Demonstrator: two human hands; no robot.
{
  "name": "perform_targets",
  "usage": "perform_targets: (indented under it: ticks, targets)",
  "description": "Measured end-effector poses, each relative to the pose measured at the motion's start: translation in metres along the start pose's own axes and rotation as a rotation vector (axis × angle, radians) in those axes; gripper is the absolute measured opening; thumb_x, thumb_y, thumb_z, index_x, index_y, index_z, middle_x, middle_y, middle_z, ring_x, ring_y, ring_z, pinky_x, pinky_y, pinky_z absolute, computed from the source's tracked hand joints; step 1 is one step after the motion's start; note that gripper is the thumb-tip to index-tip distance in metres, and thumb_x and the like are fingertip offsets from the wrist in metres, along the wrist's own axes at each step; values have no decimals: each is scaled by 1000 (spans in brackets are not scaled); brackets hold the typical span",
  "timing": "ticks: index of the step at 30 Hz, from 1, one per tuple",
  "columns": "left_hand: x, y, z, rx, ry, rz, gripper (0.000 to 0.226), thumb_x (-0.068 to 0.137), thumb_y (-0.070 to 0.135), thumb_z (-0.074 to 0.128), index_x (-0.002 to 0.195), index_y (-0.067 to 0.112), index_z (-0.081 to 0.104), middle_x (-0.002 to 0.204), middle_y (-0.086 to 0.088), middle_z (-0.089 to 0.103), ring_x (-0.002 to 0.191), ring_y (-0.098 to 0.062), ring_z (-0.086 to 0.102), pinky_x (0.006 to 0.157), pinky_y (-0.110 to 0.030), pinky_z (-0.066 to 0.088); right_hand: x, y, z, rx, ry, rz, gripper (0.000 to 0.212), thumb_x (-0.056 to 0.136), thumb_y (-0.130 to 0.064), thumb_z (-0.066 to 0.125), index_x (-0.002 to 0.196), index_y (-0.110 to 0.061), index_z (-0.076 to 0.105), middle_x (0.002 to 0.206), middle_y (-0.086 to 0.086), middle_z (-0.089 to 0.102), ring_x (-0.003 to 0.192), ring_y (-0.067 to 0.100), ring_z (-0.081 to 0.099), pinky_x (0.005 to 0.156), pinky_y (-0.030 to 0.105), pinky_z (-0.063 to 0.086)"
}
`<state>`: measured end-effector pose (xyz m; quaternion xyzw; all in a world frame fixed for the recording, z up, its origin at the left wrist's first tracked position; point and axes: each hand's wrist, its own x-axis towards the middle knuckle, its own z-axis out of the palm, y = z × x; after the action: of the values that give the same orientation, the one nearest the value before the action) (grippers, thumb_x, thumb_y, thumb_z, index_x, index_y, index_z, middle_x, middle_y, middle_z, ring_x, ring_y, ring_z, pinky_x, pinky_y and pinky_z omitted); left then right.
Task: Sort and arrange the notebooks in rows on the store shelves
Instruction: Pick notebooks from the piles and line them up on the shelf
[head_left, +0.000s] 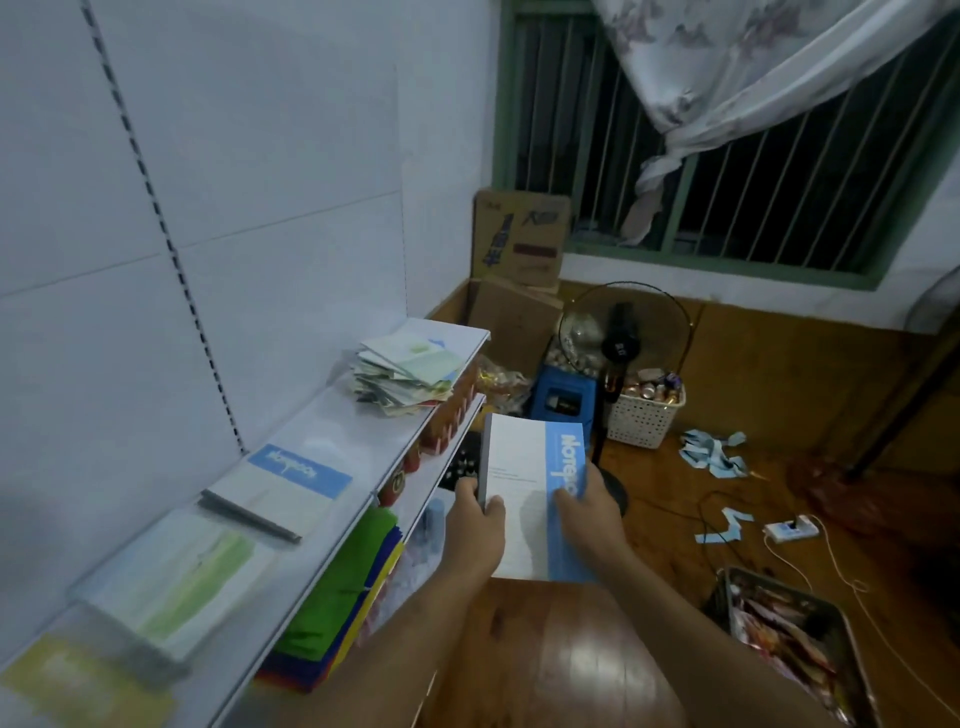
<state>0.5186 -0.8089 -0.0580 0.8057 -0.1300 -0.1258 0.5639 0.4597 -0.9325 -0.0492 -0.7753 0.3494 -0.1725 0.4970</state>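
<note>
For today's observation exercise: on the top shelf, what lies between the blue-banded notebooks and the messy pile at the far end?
In the head view, only bare white shelf lies between the blue-banded notebooks and the messy pile.

You are holding a white-and-blue notebook stack (535, 493) in both hands, left hand (475, 525) gripping its left edge, right hand (589, 514) lying on its blue band (fingers (563, 501) curled), beside the top shelf (332, 431) carrying flat notebooks and a messy pile (410, 374).

Dim indoor light; glare on the wooden floor (566, 660); lower-left shelf (291, 561) edge blurred, wide-angle bending at the borders
</note>
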Motion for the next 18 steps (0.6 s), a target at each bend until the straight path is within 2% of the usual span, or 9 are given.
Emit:
perform_targets:
  ticks: [2, 4, 8, 11, 15, 17, 18]
  targets:
    - [36, 1, -1, -16, 10, 0, 17, 99, 15, 43, 115, 11, 43, 119, -11, 61, 93, -18, 55, 69, -23, 45, 32, -11, 13, 3, -3, -3, 64, 93, -28, 50, 148, -28, 17, 118, 1, 57, 91, 19, 60, 77, 38, 51]
    - [70, -1, -3, -22, 33, -5, 11, 99, 15, 43, 109, 16, 42, 117, -10, 61, 92, -18, 56, 68, -23, 45, 59, -18, 31, 14, -14, 10, 71, 94, -27, 50, 151, -26, 9, 124, 3, 54, 95, 20, 58, 76, 36, 48]
    - [119, -13, -14, 0, 138, -58, 12, 98, 15, 43, 110, 14, 42, 114, -9, 61, 89, -20, 55, 72, -30, 45, 93, -34, 67, 53, -26, -85, 52, 89, -10, 55, 136, -18, 35, 114, -1, 55, 87, 13, 54, 72, 33, 43]
    - [151, -21, -32, -16, 267, -90, 18, 98, 14, 42, 115, 8, 42, 109, -9, 59, 85, -21, 52, 69, -27, 38, 125, -57, 100, 55, -77, -165, 54, 87, -5, 56, 136, -17, 38, 114, -3, 51, 91, 13, 50, 75, 32, 42]
    - [194, -43, -73, -16, 524, -148, 10, 98, 18, 43, 104, 10, 40, 92, -12, 62, 77, -29, 56, 64, -36, 41, 168, -87, 169, 35, -276, -339, 53, 88, -12, 55, 138, -22, 37, 131, 0, 53, 109, 22, 56, 85, 37, 50]
    - [204, -55, -98, -18, 641, -218, 9, 98, 18, 42, 103, 11, 41, 89, -10, 61, 73, -26, 56, 65, -37, 44, 178, -102, 205, 36, -407, -460, 45, 87, -11, 55, 126, -30, 44, 118, 0, 58, 97, 18, 59, 75, 31, 50]
    - [206, -62, -109, -16, 693, -261, 10, 98, 17, 43, 106, 11, 42, 91, -8, 61, 75, -25, 56, 66, -36, 44, 181, -108, 224, 17, -463, -519, 45, 86, -10, 57, 126, -28, 45, 114, -1, 58, 94, 16, 58, 74, 28, 48]
